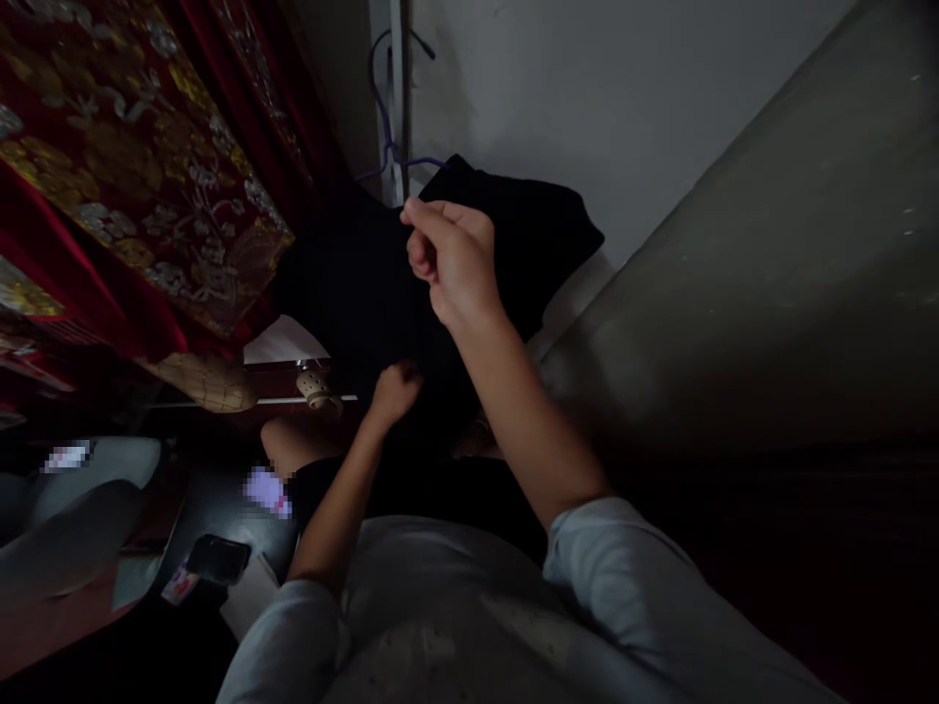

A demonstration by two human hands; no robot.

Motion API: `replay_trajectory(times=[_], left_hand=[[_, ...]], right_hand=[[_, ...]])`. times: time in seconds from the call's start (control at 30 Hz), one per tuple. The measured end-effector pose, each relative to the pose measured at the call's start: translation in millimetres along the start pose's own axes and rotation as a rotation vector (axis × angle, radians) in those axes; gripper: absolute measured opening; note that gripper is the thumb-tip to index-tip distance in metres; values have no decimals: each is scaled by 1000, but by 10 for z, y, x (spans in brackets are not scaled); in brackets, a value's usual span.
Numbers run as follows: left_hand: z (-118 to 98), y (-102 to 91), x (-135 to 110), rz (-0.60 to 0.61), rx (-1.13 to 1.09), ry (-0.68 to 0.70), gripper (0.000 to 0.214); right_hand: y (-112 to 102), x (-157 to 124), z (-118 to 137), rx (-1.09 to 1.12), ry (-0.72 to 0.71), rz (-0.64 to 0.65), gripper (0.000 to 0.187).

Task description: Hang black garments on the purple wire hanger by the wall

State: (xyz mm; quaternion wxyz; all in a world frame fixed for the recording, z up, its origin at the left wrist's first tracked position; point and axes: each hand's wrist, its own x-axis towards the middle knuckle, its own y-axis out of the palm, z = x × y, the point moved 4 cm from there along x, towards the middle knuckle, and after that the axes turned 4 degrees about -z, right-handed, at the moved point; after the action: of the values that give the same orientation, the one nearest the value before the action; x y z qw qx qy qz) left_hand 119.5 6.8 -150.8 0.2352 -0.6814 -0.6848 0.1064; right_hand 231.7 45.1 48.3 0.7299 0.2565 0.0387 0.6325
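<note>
A black garment (352, 284) hangs on a purple wire hanger (385, 127) against a white wall. My right hand (451, 254) is raised in front of the garment's shoulder, fingers curled and pinched together at the top edge of the cloth. My left hand (394, 389) is lower, closed in a fist on the garment's lower part. Both sleeves are light grey and pushed up the forearms.
A red curtain with gold flower embroidery (110, 147) hangs at the left. A grey wall surface (770, 274) slopes at the right. Below left lie a dark phone (216, 559), a sandal (317, 388) and another person's bare leg (293, 445).
</note>
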Motion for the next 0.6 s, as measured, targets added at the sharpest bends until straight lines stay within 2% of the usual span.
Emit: replay_trajectory(times=[0.03,0.1,0.2,0.27,0.33,0.4,0.47,0.53,0.6], left_hand=[[-97,-88,86,19,-4,23,14],[-405,-341,263,-36,-65,137,9],[-1056,-813,483,-281,-217,473,30],[-1446,-990,610,-282,-179,597,30],[-1738,-1050,702,-214,-145,653,18],[-1930,-1041,738,-164,-120,677,7],[-2045,-1052,732,-171,-93,696,6],[-2093,-1181,715,-255,-69,748,10],[-2019,-1487,714,-443,-116,788,11]], right_hand=[[-31,-20,-29,-28,-13,5,43],[-112,-50,-93,-85,-43,21,42],[-209,-56,-106,-132,-97,55,41],[-243,-50,-44,-145,-130,86,41],[-274,-30,28,-153,-157,112,41],[-313,18,46,-169,-176,124,41],[-358,88,-33,-207,-190,116,40],[-397,144,-207,-281,-169,105,37],[-427,139,-419,-366,-93,119,32]])
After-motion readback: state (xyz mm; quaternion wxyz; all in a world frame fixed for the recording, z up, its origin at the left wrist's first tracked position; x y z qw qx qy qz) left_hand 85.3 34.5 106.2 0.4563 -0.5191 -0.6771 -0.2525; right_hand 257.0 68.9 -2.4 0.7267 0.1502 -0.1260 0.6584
